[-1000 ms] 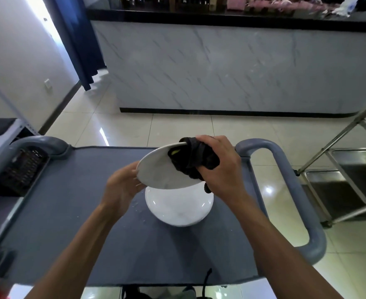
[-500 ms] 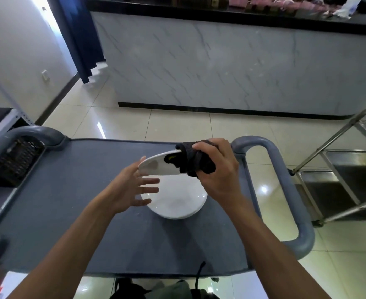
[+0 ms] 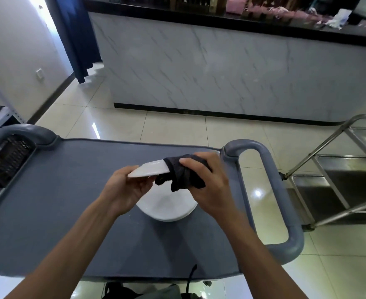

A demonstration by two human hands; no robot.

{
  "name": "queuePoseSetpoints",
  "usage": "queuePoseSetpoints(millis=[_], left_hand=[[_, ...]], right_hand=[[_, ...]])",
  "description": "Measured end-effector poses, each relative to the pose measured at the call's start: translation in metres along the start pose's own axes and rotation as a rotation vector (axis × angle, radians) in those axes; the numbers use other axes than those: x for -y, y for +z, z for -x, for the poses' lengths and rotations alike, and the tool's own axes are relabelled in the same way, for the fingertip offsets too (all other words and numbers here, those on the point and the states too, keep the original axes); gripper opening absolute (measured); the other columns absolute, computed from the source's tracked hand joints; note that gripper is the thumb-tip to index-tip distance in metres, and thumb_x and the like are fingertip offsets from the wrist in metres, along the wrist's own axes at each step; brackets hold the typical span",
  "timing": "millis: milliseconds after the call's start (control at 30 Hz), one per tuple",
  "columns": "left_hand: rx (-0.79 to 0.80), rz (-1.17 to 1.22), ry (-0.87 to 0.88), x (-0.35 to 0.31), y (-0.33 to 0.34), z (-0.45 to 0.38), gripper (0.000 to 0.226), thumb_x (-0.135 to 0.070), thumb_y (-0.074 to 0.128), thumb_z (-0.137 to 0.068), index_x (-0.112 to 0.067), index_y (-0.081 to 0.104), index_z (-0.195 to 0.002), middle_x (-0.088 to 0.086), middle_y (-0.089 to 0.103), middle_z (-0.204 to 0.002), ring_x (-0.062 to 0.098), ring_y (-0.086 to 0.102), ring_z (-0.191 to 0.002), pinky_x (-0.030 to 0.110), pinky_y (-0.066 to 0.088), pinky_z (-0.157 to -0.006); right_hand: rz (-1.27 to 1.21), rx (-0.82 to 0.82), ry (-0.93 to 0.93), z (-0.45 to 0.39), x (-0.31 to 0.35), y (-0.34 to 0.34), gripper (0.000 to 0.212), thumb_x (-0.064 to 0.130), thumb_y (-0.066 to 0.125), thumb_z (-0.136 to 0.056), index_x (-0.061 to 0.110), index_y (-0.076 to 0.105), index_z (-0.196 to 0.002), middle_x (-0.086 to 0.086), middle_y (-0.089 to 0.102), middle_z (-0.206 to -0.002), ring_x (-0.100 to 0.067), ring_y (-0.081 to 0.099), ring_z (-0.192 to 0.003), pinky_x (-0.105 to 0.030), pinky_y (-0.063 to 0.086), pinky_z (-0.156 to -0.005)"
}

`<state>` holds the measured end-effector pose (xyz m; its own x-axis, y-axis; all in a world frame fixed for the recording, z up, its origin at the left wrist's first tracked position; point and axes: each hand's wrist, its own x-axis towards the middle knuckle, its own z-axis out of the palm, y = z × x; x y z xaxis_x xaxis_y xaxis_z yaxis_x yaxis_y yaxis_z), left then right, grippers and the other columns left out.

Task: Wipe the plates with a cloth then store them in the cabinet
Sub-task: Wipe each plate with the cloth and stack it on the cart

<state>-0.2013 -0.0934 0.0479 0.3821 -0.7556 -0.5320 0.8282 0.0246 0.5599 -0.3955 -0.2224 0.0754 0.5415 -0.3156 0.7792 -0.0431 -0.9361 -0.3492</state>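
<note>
— Back onto the rim goes the left hand [image 3: 127,188]; half a second ago its fingers were spread clear of the raised plate [image 3: 148,171], and now they curl under the near-left edge and grip it, with the plate lying flatter than it did a second ago

— And the other hand?

— The right hand [image 3: 208,182] is clenched around the dark cloth [image 3: 183,175], which is folded over the plate's right edge; the pinch covers both faces there

— So where does that leave the job?

— Wiping, I'd judge, and probably working round the rim; a second plate [image 3: 169,207] sits on the grey cart top [image 3: 69,190] directly beneath, toward the right edge near the handle [image 3: 283,190], and it looks not yet picked up; no cabinet is in view, so storing seems some way off
</note>
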Motion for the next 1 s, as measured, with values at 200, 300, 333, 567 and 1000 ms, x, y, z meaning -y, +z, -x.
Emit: queuePoseSetpoints(millis=[200,300,333,567,1000], left_hand=[[0.051,-0.036,0.180,-0.014,-0.002,0.002,0.028,-0.013,0.045,-0.103,-0.001,0.062,-0.121,0.013,0.075,-0.113,0.022,0.075,-0.097,0.031,0.062,-0.075],[0.101,-0.084,0.315,-0.018,0.001,0.001,0.028,-0.012,0.046,-0.102,-0.010,0.059,-0.127,0.008,0.072,-0.122,0.023,0.072,-0.106,0.038,0.062,-0.083],[0.107,-0.097,0.343,-0.020,0.003,0.002,0.028,-0.012,0.046,-0.102,-0.012,0.058,-0.127,0.007,0.072,-0.122,0.023,0.072,-0.106,0.040,0.062,-0.083],[0.021,-0.340,0.448,-0.009,0.018,0.014,0.026,-0.007,0.054,-0.100,-0.010,0.060,-0.124,0.012,0.073,-0.105,0.029,0.073,-0.084,0.042,0.062,-0.060],[0.002,-0.446,0.447,0.012,0.016,0.021,0.021,-0.009,0.055,-0.100,-0.010,0.068,-0.117,0.014,0.074,-0.105,0.028,0.072,-0.086,0.043,0.062,-0.066]], right_hand=[[-0.005,0.170,0.005,0.004,-0.003,-0.005,0.053,-0.011,0.076,-0.073,0.005,0.070,-0.123,-0.018,0.061,-0.120,-0.035,0.060,-0.116,-0.050,0.049,-0.095],[-0.020,0.218,0.055,0.006,-0.003,-0.007,0.060,-0.011,0.074,-0.075,0.008,0.066,-0.131,-0.016,0.059,-0.128,-0.034,0.058,-0.121,-0.048,0.048,-0.099],[-0.032,0.223,0.085,0.006,-0.001,-0.006,0.062,-0.010,0.074,-0.075,0.009,0.064,-0.133,-0.015,0.059,-0.131,-0.033,0.057,-0.121,-0.046,0.048,-0.100],[-0.123,0.230,0.314,-0.004,0.008,0.010,0.067,0.001,0.075,-0.081,0.020,0.055,-0.142,-0.004,0.045,-0.150,-0.023,0.045,-0.136,-0.038,0.042,-0.112],[-0.094,0.091,0.552,0.011,0.015,0.039,0.052,0.012,0.071,-0.090,0.024,0.059,-0.139,0.001,0.044,-0.150,-0.020,0.038,-0.139,-0.044,0.036,-0.115]])
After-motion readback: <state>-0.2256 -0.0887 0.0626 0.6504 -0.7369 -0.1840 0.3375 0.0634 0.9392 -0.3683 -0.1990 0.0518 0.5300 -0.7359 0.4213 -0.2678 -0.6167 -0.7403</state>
